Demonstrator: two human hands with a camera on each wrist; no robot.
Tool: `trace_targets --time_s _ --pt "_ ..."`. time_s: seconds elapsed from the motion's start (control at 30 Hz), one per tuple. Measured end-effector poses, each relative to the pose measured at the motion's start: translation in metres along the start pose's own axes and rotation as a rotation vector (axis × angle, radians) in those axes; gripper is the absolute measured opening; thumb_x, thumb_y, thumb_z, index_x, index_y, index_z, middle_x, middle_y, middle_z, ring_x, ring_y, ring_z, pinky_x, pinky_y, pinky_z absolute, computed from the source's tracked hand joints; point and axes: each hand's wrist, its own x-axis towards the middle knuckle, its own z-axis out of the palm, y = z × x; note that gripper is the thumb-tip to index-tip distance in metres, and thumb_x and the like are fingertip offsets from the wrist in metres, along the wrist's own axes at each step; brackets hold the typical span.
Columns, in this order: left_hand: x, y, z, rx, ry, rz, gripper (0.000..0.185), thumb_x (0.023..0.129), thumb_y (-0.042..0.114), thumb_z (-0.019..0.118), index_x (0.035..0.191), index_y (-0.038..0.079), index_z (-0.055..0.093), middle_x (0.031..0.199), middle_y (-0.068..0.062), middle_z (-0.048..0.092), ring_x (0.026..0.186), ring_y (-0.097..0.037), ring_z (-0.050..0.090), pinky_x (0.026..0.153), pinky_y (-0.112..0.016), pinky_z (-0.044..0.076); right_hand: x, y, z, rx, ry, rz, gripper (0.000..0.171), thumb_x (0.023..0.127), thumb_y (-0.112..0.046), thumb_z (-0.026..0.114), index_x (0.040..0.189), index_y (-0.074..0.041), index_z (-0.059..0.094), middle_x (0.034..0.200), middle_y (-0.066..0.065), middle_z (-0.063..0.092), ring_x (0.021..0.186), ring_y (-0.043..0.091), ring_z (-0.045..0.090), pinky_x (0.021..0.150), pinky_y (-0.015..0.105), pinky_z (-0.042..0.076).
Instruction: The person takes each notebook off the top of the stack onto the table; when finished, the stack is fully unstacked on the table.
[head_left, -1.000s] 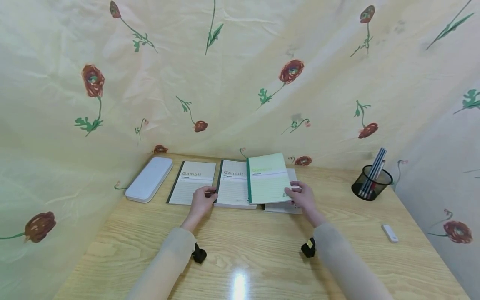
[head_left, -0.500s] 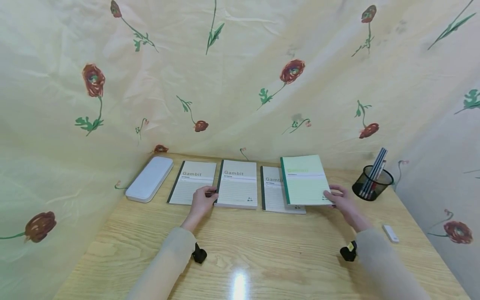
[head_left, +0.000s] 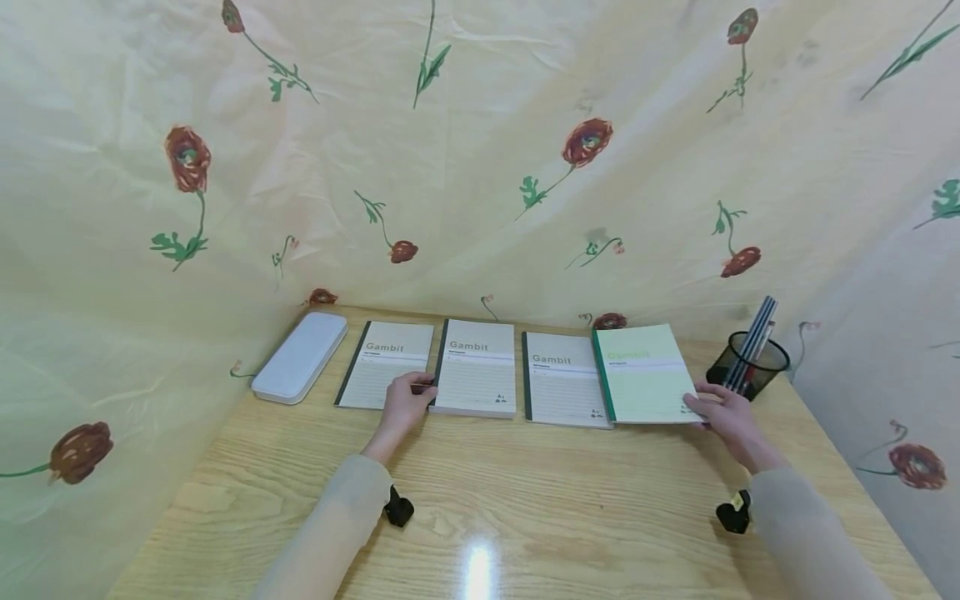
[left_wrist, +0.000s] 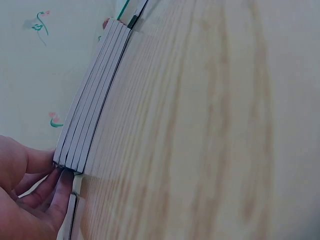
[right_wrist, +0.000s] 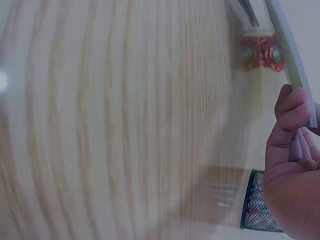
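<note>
The green notebook (head_left: 645, 375) has been carried rightward off the middle stack and is now pinched at its near right corner by the right hand (head_left: 727, 417), lying just beside the third grey notebook (head_left: 562, 379), so the row looks nearly laid out. The left hand (head_left: 405, 402) is kept curled on the edge of the thick grey stack (head_left: 476, 371); beyond the right hand a mesh pen cup (head_left: 746, 367) is seen on the worktop (head_left: 525, 500).

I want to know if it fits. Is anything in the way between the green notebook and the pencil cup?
Nothing visible lies on the table between them except the right hand itself, which holds the green notebook by its right edge, just before the pencil cup.
</note>
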Motion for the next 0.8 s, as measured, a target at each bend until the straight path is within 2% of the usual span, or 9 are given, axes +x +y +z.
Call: trace_targets --time_s 0.17,0.33,0.5,0.7,0.8 --pt "0.000 -0.001 0.000 0.002 -0.003 0.002 0.025 0.094 0.002 0.065 0.118 -0.005 0.067 0.109 -0.017 0.069 0.102 -0.031 0.064 0.087 -0.040 0.054 0.002 0.008 -0.009 -0.056 0.000 0.031 0.071 0.102 -0.031 0.057 0.148 0.012 0.024 0.089 -0.009 0.062 0.076 0.004 0.060 0.068 0.026 0.055" --pt "0.000 -0.002 0.000 0.004 -0.005 0.004 0.025 0.094 0.002 0.065 0.119 -0.005 0.067 0.109 -0.017 0.069 0.103 -0.031 0.064 0.087 -0.040 0.054 0.004 0.014 -0.014 -0.068 0.018 0.055 0.072 0.102 -0.031 0.057 0.149 0.012 0.024 0.095 -0.005 0.059 0.076 0.005 0.059 0.068 0.025 0.055" --pt "0.001 -0.004 0.000 0.002 -0.002 0.010 0.025 0.094 0.002 0.065 0.118 -0.005 0.067 0.109 -0.017 0.069 0.102 -0.031 0.064 0.087 -0.040 0.054 0.004 0.017 -0.014 -0.077 0.046 0.080 0.071 0.102 -0.031 0.057 0.149 0.013 0.025 0.093 -0.004 0.060 0.073 0.006 0.060 0.066 0.025 0.055" --pt "0.002 -0.006 0.001 -0.003 0.005 0.011 0.025 0.094 0.002 0.066 0.118 -0.005 0.068 0.109 -0.017 0.069 0.101 -0.031 0.064 0.086 -0.040 0.054 0.005 0.020 -0.012 -0.199 0.113 0.074 0.068 0.101 -0.033 0.057 0.145 0.013 0.034 0.107 0.015 0.058 0.070 0.010 0.061 0.062 0.025 0.055" --pt "0.002 -0.006 0.001 -0.001 0.003 0.014 0.025 0.094 0.002 0.066 0.118 -0.005 0.067 0.108 -0.017 0.069 0.101 -0.031 0.064 0.085 -0.040 0.055 0.005 0.021 -0.010 -0.288 0.149 0.054 0.064 0.101 -0.033 0.058 0.141 0.014 0.040 0.108 0.021 0.059 0.068 0.013 0.061 0.059 0.027 0.054"
